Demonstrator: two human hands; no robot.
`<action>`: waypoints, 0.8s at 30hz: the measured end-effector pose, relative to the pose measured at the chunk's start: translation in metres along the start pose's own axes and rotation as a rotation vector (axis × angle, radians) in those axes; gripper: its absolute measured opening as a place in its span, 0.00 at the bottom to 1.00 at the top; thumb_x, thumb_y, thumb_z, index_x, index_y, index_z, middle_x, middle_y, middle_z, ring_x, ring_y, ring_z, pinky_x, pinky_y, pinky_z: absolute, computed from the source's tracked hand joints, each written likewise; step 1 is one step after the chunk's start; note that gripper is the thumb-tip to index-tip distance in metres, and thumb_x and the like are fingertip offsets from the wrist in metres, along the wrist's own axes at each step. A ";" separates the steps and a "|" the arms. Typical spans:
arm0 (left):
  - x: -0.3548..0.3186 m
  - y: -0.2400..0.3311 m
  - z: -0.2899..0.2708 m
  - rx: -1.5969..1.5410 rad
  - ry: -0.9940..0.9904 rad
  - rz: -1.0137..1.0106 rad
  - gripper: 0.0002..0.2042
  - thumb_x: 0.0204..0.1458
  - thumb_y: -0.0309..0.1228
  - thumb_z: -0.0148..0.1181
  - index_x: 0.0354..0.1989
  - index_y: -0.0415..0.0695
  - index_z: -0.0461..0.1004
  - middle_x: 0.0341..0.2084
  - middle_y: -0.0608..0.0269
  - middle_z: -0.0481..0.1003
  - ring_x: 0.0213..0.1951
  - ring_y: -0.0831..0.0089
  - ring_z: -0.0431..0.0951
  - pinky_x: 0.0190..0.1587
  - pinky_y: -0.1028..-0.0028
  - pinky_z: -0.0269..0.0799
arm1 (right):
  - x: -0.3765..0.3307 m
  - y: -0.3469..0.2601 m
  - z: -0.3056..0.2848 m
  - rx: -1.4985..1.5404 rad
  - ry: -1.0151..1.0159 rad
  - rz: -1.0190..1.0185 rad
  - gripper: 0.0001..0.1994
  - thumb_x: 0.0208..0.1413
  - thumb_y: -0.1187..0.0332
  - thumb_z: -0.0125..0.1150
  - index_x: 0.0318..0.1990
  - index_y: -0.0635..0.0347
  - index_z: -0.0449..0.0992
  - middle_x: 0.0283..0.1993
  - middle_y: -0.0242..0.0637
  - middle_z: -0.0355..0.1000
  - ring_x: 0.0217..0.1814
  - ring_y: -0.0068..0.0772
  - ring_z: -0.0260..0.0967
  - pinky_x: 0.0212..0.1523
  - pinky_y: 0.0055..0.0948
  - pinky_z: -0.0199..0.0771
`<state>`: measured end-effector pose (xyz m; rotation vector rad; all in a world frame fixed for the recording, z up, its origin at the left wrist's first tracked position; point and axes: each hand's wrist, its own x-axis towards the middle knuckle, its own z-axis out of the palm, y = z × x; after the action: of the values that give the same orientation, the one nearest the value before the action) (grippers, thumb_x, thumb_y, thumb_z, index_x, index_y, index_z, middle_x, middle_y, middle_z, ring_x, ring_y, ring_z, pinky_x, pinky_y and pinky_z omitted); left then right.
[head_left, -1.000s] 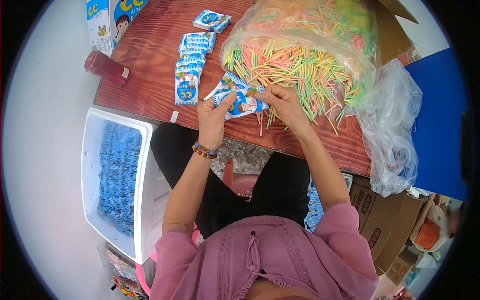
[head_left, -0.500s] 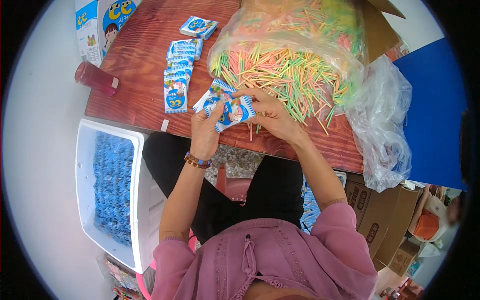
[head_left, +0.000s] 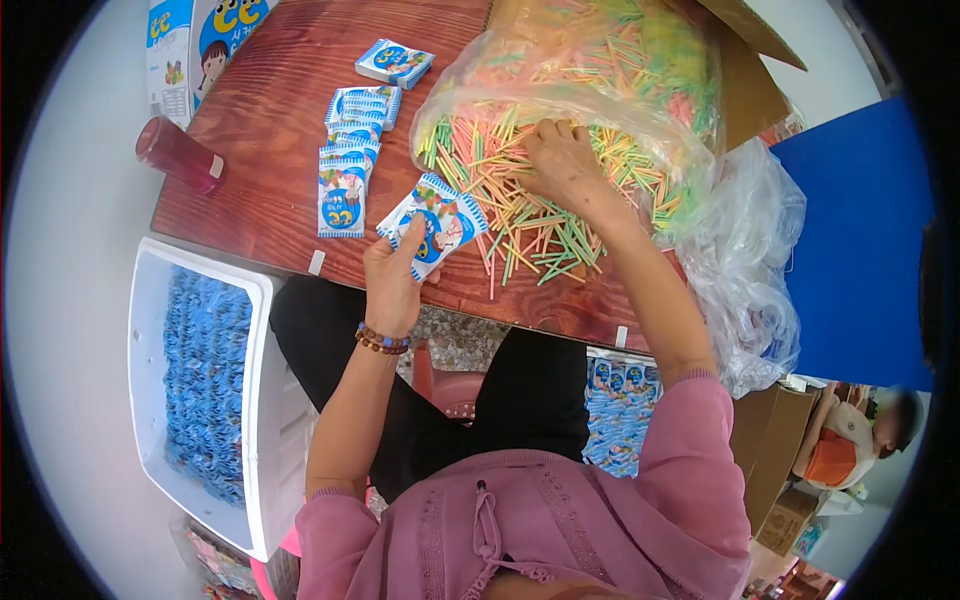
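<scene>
Far left: 1 white bin, holding rows of blue packets. Above it, 1 printed carton stands near the upper left corner of the reddish wooden table. 1 red cup sits at the table's left edge.

Next, a row of overlapping blue and white sachets lies on the table, its nearest sachet face up. Beyond its far end is 1 separate sachet stack.

The left hand, with beaded bracelets at the wrist, is closed on the held sachets, thumb on top. These are fanned over the front edge of the table, right of the row; their exact count cannot be told.

To the right, the right hand has its fingers bent among coloured sticks at the mouth of a clear bag. Whether it grips any cannot be told. Loose sticks are spread between the 2 hands and the table's front edge. Below that edge, more packets show beside the wearer's leg.

Far right: crumpled clear plastic, then 1 blue panel. Below the panel, 1 other person is partly in view.
</scene>
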<state>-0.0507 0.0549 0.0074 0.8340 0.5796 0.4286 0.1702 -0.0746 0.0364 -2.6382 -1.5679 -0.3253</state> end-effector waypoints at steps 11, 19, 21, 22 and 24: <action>-0.001 0.004 -0.001 -0.020 -0.012 -0.007 0.08 0.56 0.33 0.60 0.35 0.41 0.77 0.26 0.67 0.79 0.22 0.83 0.76 0.18 0.82 0.67 | 0.003 0.002 0.032 -0.074 0.065 -0.122 0.13 0.47 0.73 0.55 0.42 0.63 0.70 0.41 0.43 0.69 0.48 0.44 0.66 0.50 0.40 0.59; -0.001 0.000 -0.001 -0.004 -0.035 0.002 0.08 0.55 0.33 0.60 0.36 0.41 0.77 0.27 0.67 0.79 0.23 0.83 0.77 0.17 0.82 0.66 | -0.005 0.012 0.036 0.307 0.062 0.035 0.11 0.55 0.67 0.54 0.42 0.64 0.68 0.40 0.47 0.71 0.46 0.45 0.67 0.50 0.42 0.54; -0.001 0.000 0.002 0.020 0.011 -0.013 0.08 0.55 0.33 0.60 0.36 0.41 0.77 0.27 0.67 0.79 0.23 0.83 0.77 0.17 0.82 0.67 | -0.005 0.014 0.032 0.342 0.044 0.051 0.12 0.56 0.66 0.55 0.42 0.64 0.67 0.38 0.47 0.72 0.45 0.45 0.67 0.51 0.43 0.53; -0.001 -0.001 0.002 0.022 0.011 -0.013 0.08 0.55 0.33 0.60 0.36 0.41 0.77 0.27 0.67 0.79 0.23 0.83 0.77 0.17 0.82 0.67 | -0.005 0.015 0.029 0.338 -0.028 0.087 0.14 0.56 0.66 0.56 0.46 0.64 0.66 0.37 0.43 0.72 0.42 0.42 0.68 0.51 0.40 0.54; 0.000 -0.003 0.001 0.019 0.008 -0.005 0.08 0.55 0.34 0.60 0.35 0.42 0.77 0.28 0.67 0.79 0.23 0.83 0.77 0.18 0.82 0.67 | -0.006 0.018 0.028 0.334 -0.099 0.123 0.16 0.57 0.67 0.56 0.51 0.63 0.65 0.36 0.39 0.72 0.39 0.39 0.69 0.52 0.37 0.55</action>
<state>-0.0502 0.0529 0.0057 0.8489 0.5942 0.4226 0.1878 -0.0841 0.0086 -2.5029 -1.3375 0.0702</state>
